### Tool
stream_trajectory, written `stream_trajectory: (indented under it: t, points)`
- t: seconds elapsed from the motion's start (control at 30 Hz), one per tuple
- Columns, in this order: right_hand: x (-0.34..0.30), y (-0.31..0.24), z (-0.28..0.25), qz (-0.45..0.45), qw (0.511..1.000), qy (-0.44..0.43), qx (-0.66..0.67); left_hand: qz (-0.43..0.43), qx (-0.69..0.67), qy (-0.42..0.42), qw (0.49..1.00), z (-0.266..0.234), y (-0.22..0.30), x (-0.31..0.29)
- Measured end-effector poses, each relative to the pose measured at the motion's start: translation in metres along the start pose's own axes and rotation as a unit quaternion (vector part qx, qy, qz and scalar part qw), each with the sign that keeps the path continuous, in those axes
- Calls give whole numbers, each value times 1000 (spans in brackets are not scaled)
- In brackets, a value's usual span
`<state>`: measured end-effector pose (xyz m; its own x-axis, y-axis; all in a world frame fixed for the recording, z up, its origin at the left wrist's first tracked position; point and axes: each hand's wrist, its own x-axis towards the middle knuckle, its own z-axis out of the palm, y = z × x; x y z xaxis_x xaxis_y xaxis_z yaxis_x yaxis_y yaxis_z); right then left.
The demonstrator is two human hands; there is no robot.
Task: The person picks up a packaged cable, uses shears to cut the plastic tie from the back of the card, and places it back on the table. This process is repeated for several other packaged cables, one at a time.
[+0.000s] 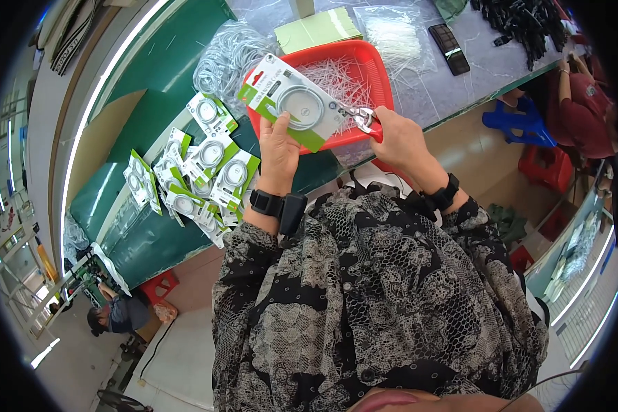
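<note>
above the front edge of the red basket (381,69), a packaged coiled cable (295,103) on its green-and-white card is being held up, tilted, by the left hand (279,147), whose thumb and fingers are pinching the card's lower edge. the right hand (399,141) is gripping a small red-handled tool (364,118), fist wrapped round the handles, with the metal tip meeting the card's right edge. it looks like a fastening or clipping step on the package is in hand; whether the tip is biting the card yet is too small to tell. the next move is probably calling for a steady card and a firm squeeze. inside the basket, thin white plastic ties (340,75) are lying loose. to the left, on the green table (178,62), a heap of finished packages (199,172) is spreading out, with a bundle of clear-bagged cables (230,55) behind it. beyond the basket a green box (317,29) and a dark phone (450,48) are resting on the plastic-covered bench.
</note>
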<state>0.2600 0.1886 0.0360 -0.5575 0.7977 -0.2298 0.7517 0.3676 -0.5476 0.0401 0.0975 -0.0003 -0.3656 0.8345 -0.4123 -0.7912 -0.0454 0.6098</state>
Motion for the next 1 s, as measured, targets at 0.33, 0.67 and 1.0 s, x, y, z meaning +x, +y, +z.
stream_trajectory:
  t: [0.33,0.67,1.0]
  points:
    - [-4,-15,-6,-123,982,52,-130,80,5,0,997,13,1,-8]
    - [-2,-21,3,-123,973,98,-170,79,-26,53,995,25,-13,-17]
    - [7,-20,-6,-157,963,91,-197,170,110,-2,979,23,-12,-18]
